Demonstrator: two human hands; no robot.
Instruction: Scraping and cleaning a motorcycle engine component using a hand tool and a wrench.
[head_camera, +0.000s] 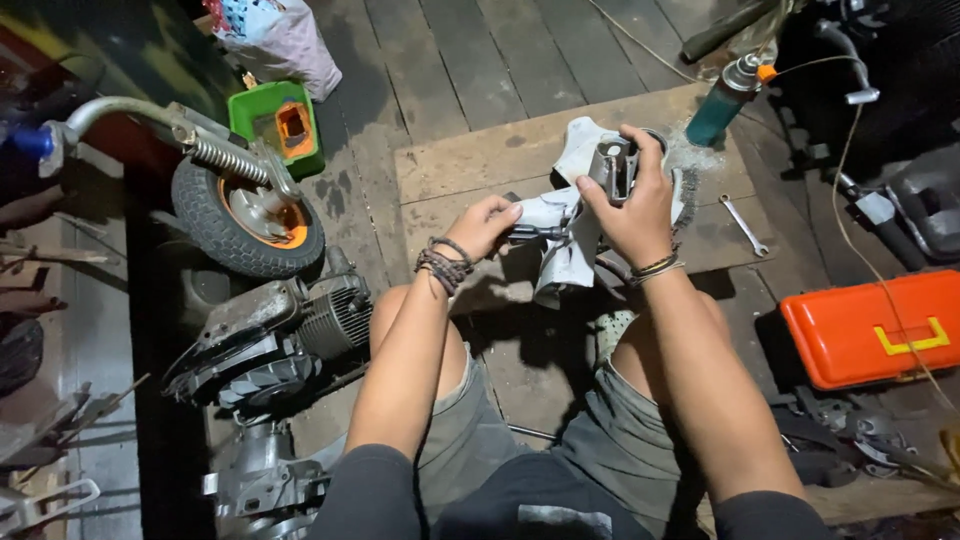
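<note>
Holding a small grey metal part (613, 165) in your right hand (635, 205), you have fingers wrapped over its top and thumb on the near side; the hand is closed around it. Part sits above the wooden board (480, 150) on the floor, raised clear of it, just in front of your knees.

Handling, by judgement: cast metal, stiff, heavier than its size suggests, likely oily, so slick where bare. White rag (565, 235) draped under and around it is soft and limp and gives grip. Best hold looks to be across the blocky body, through the cloth.

Left hand (482, 225) is closed on a dark slim tool (535, 233), tip pointing right into the rag, touching or nearly touching the part's lower side; cannot tell which.

Nearby: spanner (743, 224) on the board to the right, teal spray can (722, 102) beyond, orange toolbox (875, 328) at right, small engine (300, 330) at left.
</note>
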